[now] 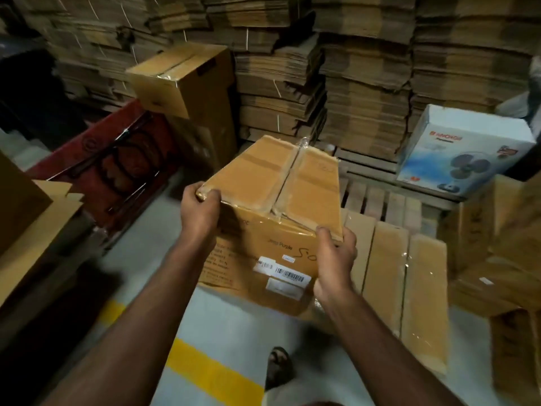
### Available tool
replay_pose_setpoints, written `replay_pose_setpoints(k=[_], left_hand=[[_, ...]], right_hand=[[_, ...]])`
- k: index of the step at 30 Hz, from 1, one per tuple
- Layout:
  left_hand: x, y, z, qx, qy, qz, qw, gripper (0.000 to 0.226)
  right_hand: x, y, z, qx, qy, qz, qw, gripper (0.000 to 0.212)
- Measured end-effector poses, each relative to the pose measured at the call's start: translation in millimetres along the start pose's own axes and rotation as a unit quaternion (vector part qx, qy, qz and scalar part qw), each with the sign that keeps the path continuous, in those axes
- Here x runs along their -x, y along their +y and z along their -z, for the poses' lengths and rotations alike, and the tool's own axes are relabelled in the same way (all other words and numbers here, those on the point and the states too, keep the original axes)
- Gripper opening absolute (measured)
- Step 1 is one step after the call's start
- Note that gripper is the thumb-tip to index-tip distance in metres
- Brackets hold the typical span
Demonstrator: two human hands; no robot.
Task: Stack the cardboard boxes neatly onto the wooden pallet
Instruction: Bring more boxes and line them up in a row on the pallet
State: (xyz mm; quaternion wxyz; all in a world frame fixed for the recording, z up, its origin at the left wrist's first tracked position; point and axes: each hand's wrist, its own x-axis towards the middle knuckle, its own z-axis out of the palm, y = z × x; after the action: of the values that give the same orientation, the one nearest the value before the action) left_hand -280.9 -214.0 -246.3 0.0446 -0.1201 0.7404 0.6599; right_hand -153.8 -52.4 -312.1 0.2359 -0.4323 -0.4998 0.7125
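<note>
Both hands are gripping the taped box point(281, 200)'s near top corners, left hand point(200, 208), right hand point(335, 256), while we're carrying it just left of the boxes on the wooden pallet point(380, 171), aiming flush.

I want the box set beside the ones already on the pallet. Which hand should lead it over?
Probably the right hand: it grips the box at the near corner on the pallet side, next to the laid boxes. The left hand grips the far-side corner.
</note>
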Motion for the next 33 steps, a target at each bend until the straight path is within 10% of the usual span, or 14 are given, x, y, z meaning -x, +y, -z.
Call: replay_pose_setpoints(k=[11, 33], left_hand=[[-155.7, -10.2, 43.8, -0.09, 0.001, 0.013, 0.996, 0.036], [-342.7, -295.7, -69.8, -0.069, -0.162, 0.022, 0.984, 0.043]], right_hand=[[-21.5, 38.1, -144.7, -0.015, -0.008, -0.197, 0.98, 0.039], [-233.9, 264.6, -156.8, 0.212, 0.138, 0.013, 0.967, 0.061]])
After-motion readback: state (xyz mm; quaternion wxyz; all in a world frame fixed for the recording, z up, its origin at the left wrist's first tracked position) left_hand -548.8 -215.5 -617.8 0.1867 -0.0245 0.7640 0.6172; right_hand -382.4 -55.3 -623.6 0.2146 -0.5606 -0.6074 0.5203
